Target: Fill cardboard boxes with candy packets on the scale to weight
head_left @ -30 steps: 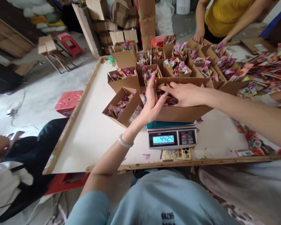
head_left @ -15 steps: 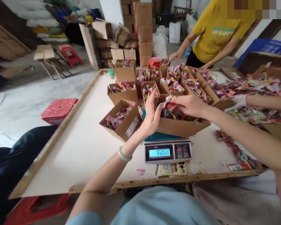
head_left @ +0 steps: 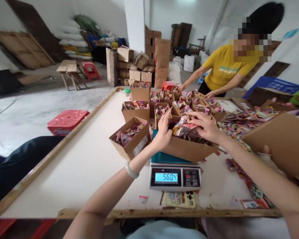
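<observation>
The head camera showed an open cardboard box (head_left: 189, 150) filled with small colourful packets (head_left: 183, 127), resting on the teal platform of a digital scale (head_left: 174, 176). The scale stood on a white surface (head_left: 72, 169), its lit display reading 5604. At the box's left end, the left hand (head_left: 164, 130) was open, fingers extended upward and thumb apart, holding no packet. The right hand (head_left: 206, 127) lay over the packets towards the box's right side, its fingers partly bent and spread; whether it gripped any could not be told. A filled box (head_left: 130, 137) stood tilted in view to the left, and a phone (head_left: 179, 199) lay before the scale. Across the surface, a person in a yellow shirt (head_left: 220, 73) reached towards more filled boxes.
</observation>
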Demonstrator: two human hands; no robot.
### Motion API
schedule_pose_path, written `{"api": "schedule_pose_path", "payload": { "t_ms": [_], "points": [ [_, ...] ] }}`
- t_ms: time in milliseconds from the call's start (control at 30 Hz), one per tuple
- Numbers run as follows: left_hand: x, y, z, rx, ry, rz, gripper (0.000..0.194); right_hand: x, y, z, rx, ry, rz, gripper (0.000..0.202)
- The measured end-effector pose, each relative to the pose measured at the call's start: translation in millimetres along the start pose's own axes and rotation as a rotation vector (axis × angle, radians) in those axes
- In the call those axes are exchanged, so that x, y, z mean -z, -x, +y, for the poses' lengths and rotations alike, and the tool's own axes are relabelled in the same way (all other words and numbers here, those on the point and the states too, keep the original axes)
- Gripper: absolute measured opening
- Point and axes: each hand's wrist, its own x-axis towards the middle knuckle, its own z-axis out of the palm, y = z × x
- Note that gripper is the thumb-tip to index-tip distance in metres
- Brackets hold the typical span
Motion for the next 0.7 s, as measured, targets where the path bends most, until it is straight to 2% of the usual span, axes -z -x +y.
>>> {"api": "schedule_pose_path", "payload": {
  "t_ms": [67,100,200,300,433,533,633,700],
  "points": [
    [2.2,0,5,0.033,-0.077,0.049,0.055,0,-1,1,0.009,-0.050,-0.017,0.035],
    [3.7,0,7,0.042,-0.124,0.079,0.048,-1,-2,1,0.019,-0.078,-0.014,0.034],
    [8.0,0,17,0.017,-0.221,0.114,0.050,0,0,-1,-0.035,-0.114,0.084,0.027],
    [11.6,-4,24,-0.001,-0.264,0.059,0.050,4,1,-1,-0.141,-0.146,0.176,0.023],
    [15.0,-9,25,0.064,-0.249,-0.031,0.048,7,2,0,-0.150,-0.254,0.231,0.025],
    [15.2,-9,21,0.100,-0.208,-0.051,0.056,3,6,-2,-0.211,-0.213,0.255,0.029],
    [14.8,-7,18,0.064,-0.165,-0.012,0.064,3,4,3,-0.367,-0.092,0.460,0.036],
    [15.0,-7,16,0.026,-0.139,-0.001,0.067,12,-2,10,-0.440,-0.050,0.610,0.042]
  ]
}}
